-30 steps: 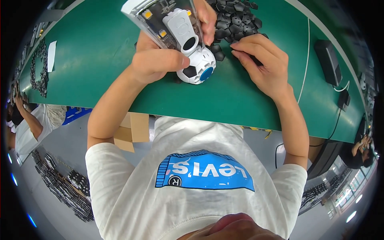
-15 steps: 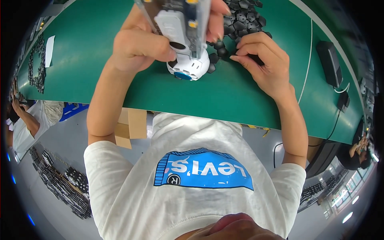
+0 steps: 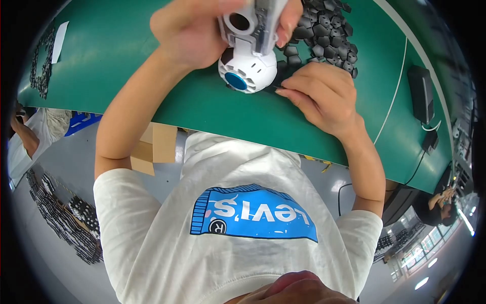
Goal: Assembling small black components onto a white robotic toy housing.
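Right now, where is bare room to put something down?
Widest bare patch: green table, between the white strip and left forearm. Another lies between the white ball and the near edge. Crowded: black pieces beyond the right hand.

Clear-and-white device [image 3: 248, 53] cut off by frame's far edge, partly hiding left grip [image 3: 190, 38]; sliver [image 3: 277, 88] in right grip [image 3: 324, 96] too small to identify.

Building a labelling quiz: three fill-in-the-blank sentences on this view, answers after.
The disc on the white ball is coloured ____.
The tabletop is coloured ____.
The left hand grips the clear-cased device; the right hand is on the ball's ____ side in the picture.
Missing words: blue; green; right.
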{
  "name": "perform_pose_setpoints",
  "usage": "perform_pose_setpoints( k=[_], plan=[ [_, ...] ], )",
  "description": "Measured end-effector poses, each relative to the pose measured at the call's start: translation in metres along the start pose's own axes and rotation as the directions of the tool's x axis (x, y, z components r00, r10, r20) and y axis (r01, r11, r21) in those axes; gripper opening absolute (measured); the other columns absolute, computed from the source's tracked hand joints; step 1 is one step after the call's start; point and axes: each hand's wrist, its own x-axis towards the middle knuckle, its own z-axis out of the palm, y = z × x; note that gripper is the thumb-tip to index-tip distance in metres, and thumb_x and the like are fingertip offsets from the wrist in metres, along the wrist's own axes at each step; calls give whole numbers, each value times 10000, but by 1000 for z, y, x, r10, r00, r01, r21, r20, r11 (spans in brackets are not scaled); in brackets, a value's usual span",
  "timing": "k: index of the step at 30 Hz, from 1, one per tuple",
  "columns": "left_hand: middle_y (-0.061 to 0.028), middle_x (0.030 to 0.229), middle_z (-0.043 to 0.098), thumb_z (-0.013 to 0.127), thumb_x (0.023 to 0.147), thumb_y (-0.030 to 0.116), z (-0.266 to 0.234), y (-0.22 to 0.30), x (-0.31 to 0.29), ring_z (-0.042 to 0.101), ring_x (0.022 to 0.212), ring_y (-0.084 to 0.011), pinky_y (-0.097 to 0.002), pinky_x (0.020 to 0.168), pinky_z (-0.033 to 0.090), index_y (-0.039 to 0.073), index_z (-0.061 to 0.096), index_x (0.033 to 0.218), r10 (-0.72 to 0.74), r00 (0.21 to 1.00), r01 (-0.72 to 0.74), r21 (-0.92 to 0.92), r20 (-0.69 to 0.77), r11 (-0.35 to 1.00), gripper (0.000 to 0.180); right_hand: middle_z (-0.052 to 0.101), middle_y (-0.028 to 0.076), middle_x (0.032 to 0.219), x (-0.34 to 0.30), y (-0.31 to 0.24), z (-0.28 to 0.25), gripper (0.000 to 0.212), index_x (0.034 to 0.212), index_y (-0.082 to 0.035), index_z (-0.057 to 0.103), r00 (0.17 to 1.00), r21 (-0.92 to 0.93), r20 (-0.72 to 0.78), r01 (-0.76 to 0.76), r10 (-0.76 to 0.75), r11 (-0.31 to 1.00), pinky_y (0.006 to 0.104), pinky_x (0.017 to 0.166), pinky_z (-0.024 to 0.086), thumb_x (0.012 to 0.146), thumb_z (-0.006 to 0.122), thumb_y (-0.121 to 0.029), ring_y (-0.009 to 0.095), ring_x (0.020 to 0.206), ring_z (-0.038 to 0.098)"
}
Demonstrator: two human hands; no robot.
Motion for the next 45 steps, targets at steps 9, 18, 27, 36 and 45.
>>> perform_pose_setpoints(
  k=[9, 18, 27, 36, 45],
  plan=[
    [-231, 660, 594, 353, 953, 487, 23, -4, -3, 602, 555, -272, -329, 512, 512, -70, 539, 1056, -43, 996, -29, -725, -81, 688, 596, 608, 83, 686, 4, -4, 13, 216, 796, -24, 639, 996, 73, 40, 79, -82, 994, 304, 482, 443, 657, 802, -51, 228, 544, 570],
    [-182, 675, 609, 429, 959, 422, 33, 8, -1, 600, 571, -220, -305, 544, 497, -51, 563, 1006, 22, 934, 126, 383, -358, 915, 493, 576, 68, 649, 4, -11, 10, 231, 825, -4, 636, 961, -72, 50, 275, -272, 959, 291, 472, 439, 677, 798, -75, 207, 520, 548],
    [-108, 702, 619, 511, 948, 367, 21, 8, -14, 592, 586, -163, -274, 548, 475, -16, 610, 946, 39, 976, 9, 217, -216, 976, 396, 599, 70, 665, 4, -13, 6, 254, 846, -4, 625, 972, -69, 132, 204, -194, 977, 279, 485, 462, 688, 810, -76, 204, 542, 573],
    [-118, 691, 618, 491, 956, 353, 23, 0, -8, 606, 598, -171, -279, 561, 487, -26, 609, 1018, 189, 948, -105, 309, -258, 945, 402, 638, 75, 686, 4, -19, 6, 263, 827, -8, 638, 992, -50, 84, 96, -91, 994, 280, 499, 479, 649, 830, -40, 207, 562, 605],
    [-137, 669, 624, 488, 929, 418, 22, 5, -6, 611, 548, -188, -279, 519, 517, -18, 596, 943, 108, 904, 0, 254, -413, 967, 449, 664, 88, 716, 2, -8, 12, 180, 818, 13, 662, 997, 135, 51, 49, -56, 990, 266, 506, 483, 695, 791, -9, 200, 566, 617]
  ],
)
